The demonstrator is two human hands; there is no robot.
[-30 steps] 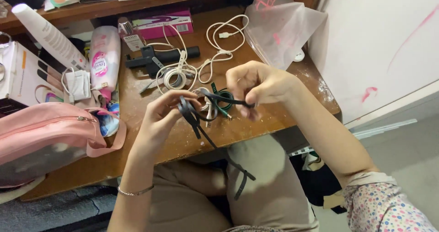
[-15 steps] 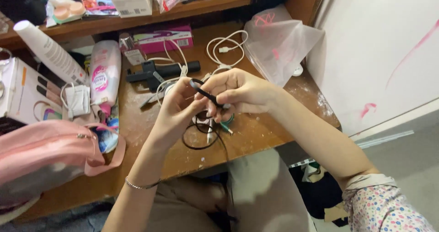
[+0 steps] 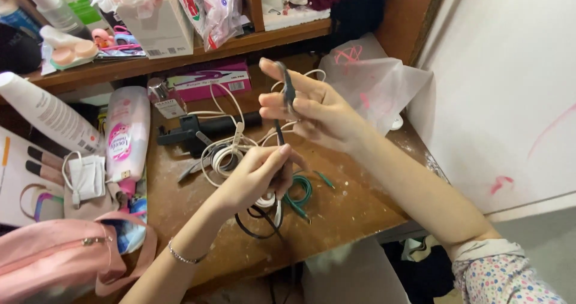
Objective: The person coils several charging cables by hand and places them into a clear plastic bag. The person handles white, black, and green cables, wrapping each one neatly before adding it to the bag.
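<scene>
A thin black cable (image 3: 279, 130) runs taut between my two hands above the wooden desk (image 3: 336, 214). My right hand (image 3: 306, 106) is raised with its fingers spread, and the cable passes between them near the fingertips. My left hand (image 3: 258, 175) sits lower and pinches the same cable, whose slack makes a black loop (image 3: 255, 229) on the desk below. A green cable (image 3: 300, 193) and a coiled white cable (image 3: 228, 157) lie on the desk next to my left hand.
A pink bag (image 3: 54, 256) sits at the lower left. A white lotion bottle (image 3: 126, 133), a small white charger (image 3: 86, 178), a black tool (image 3: 204, 130), a pink box (image 3: 207, 79) and a clear plastic bag (image 3: 366, 79) crowd the desk. A cluttered shelf (image 3: 180, 55) runs behind; a white wall (image 3: 510, 70) stands at the right.
My right hand rose and opened its fingers, drawing the black cable up and taut. My left hand dropped lower along the cable. The view tilted up toward the shelf.
</scene>
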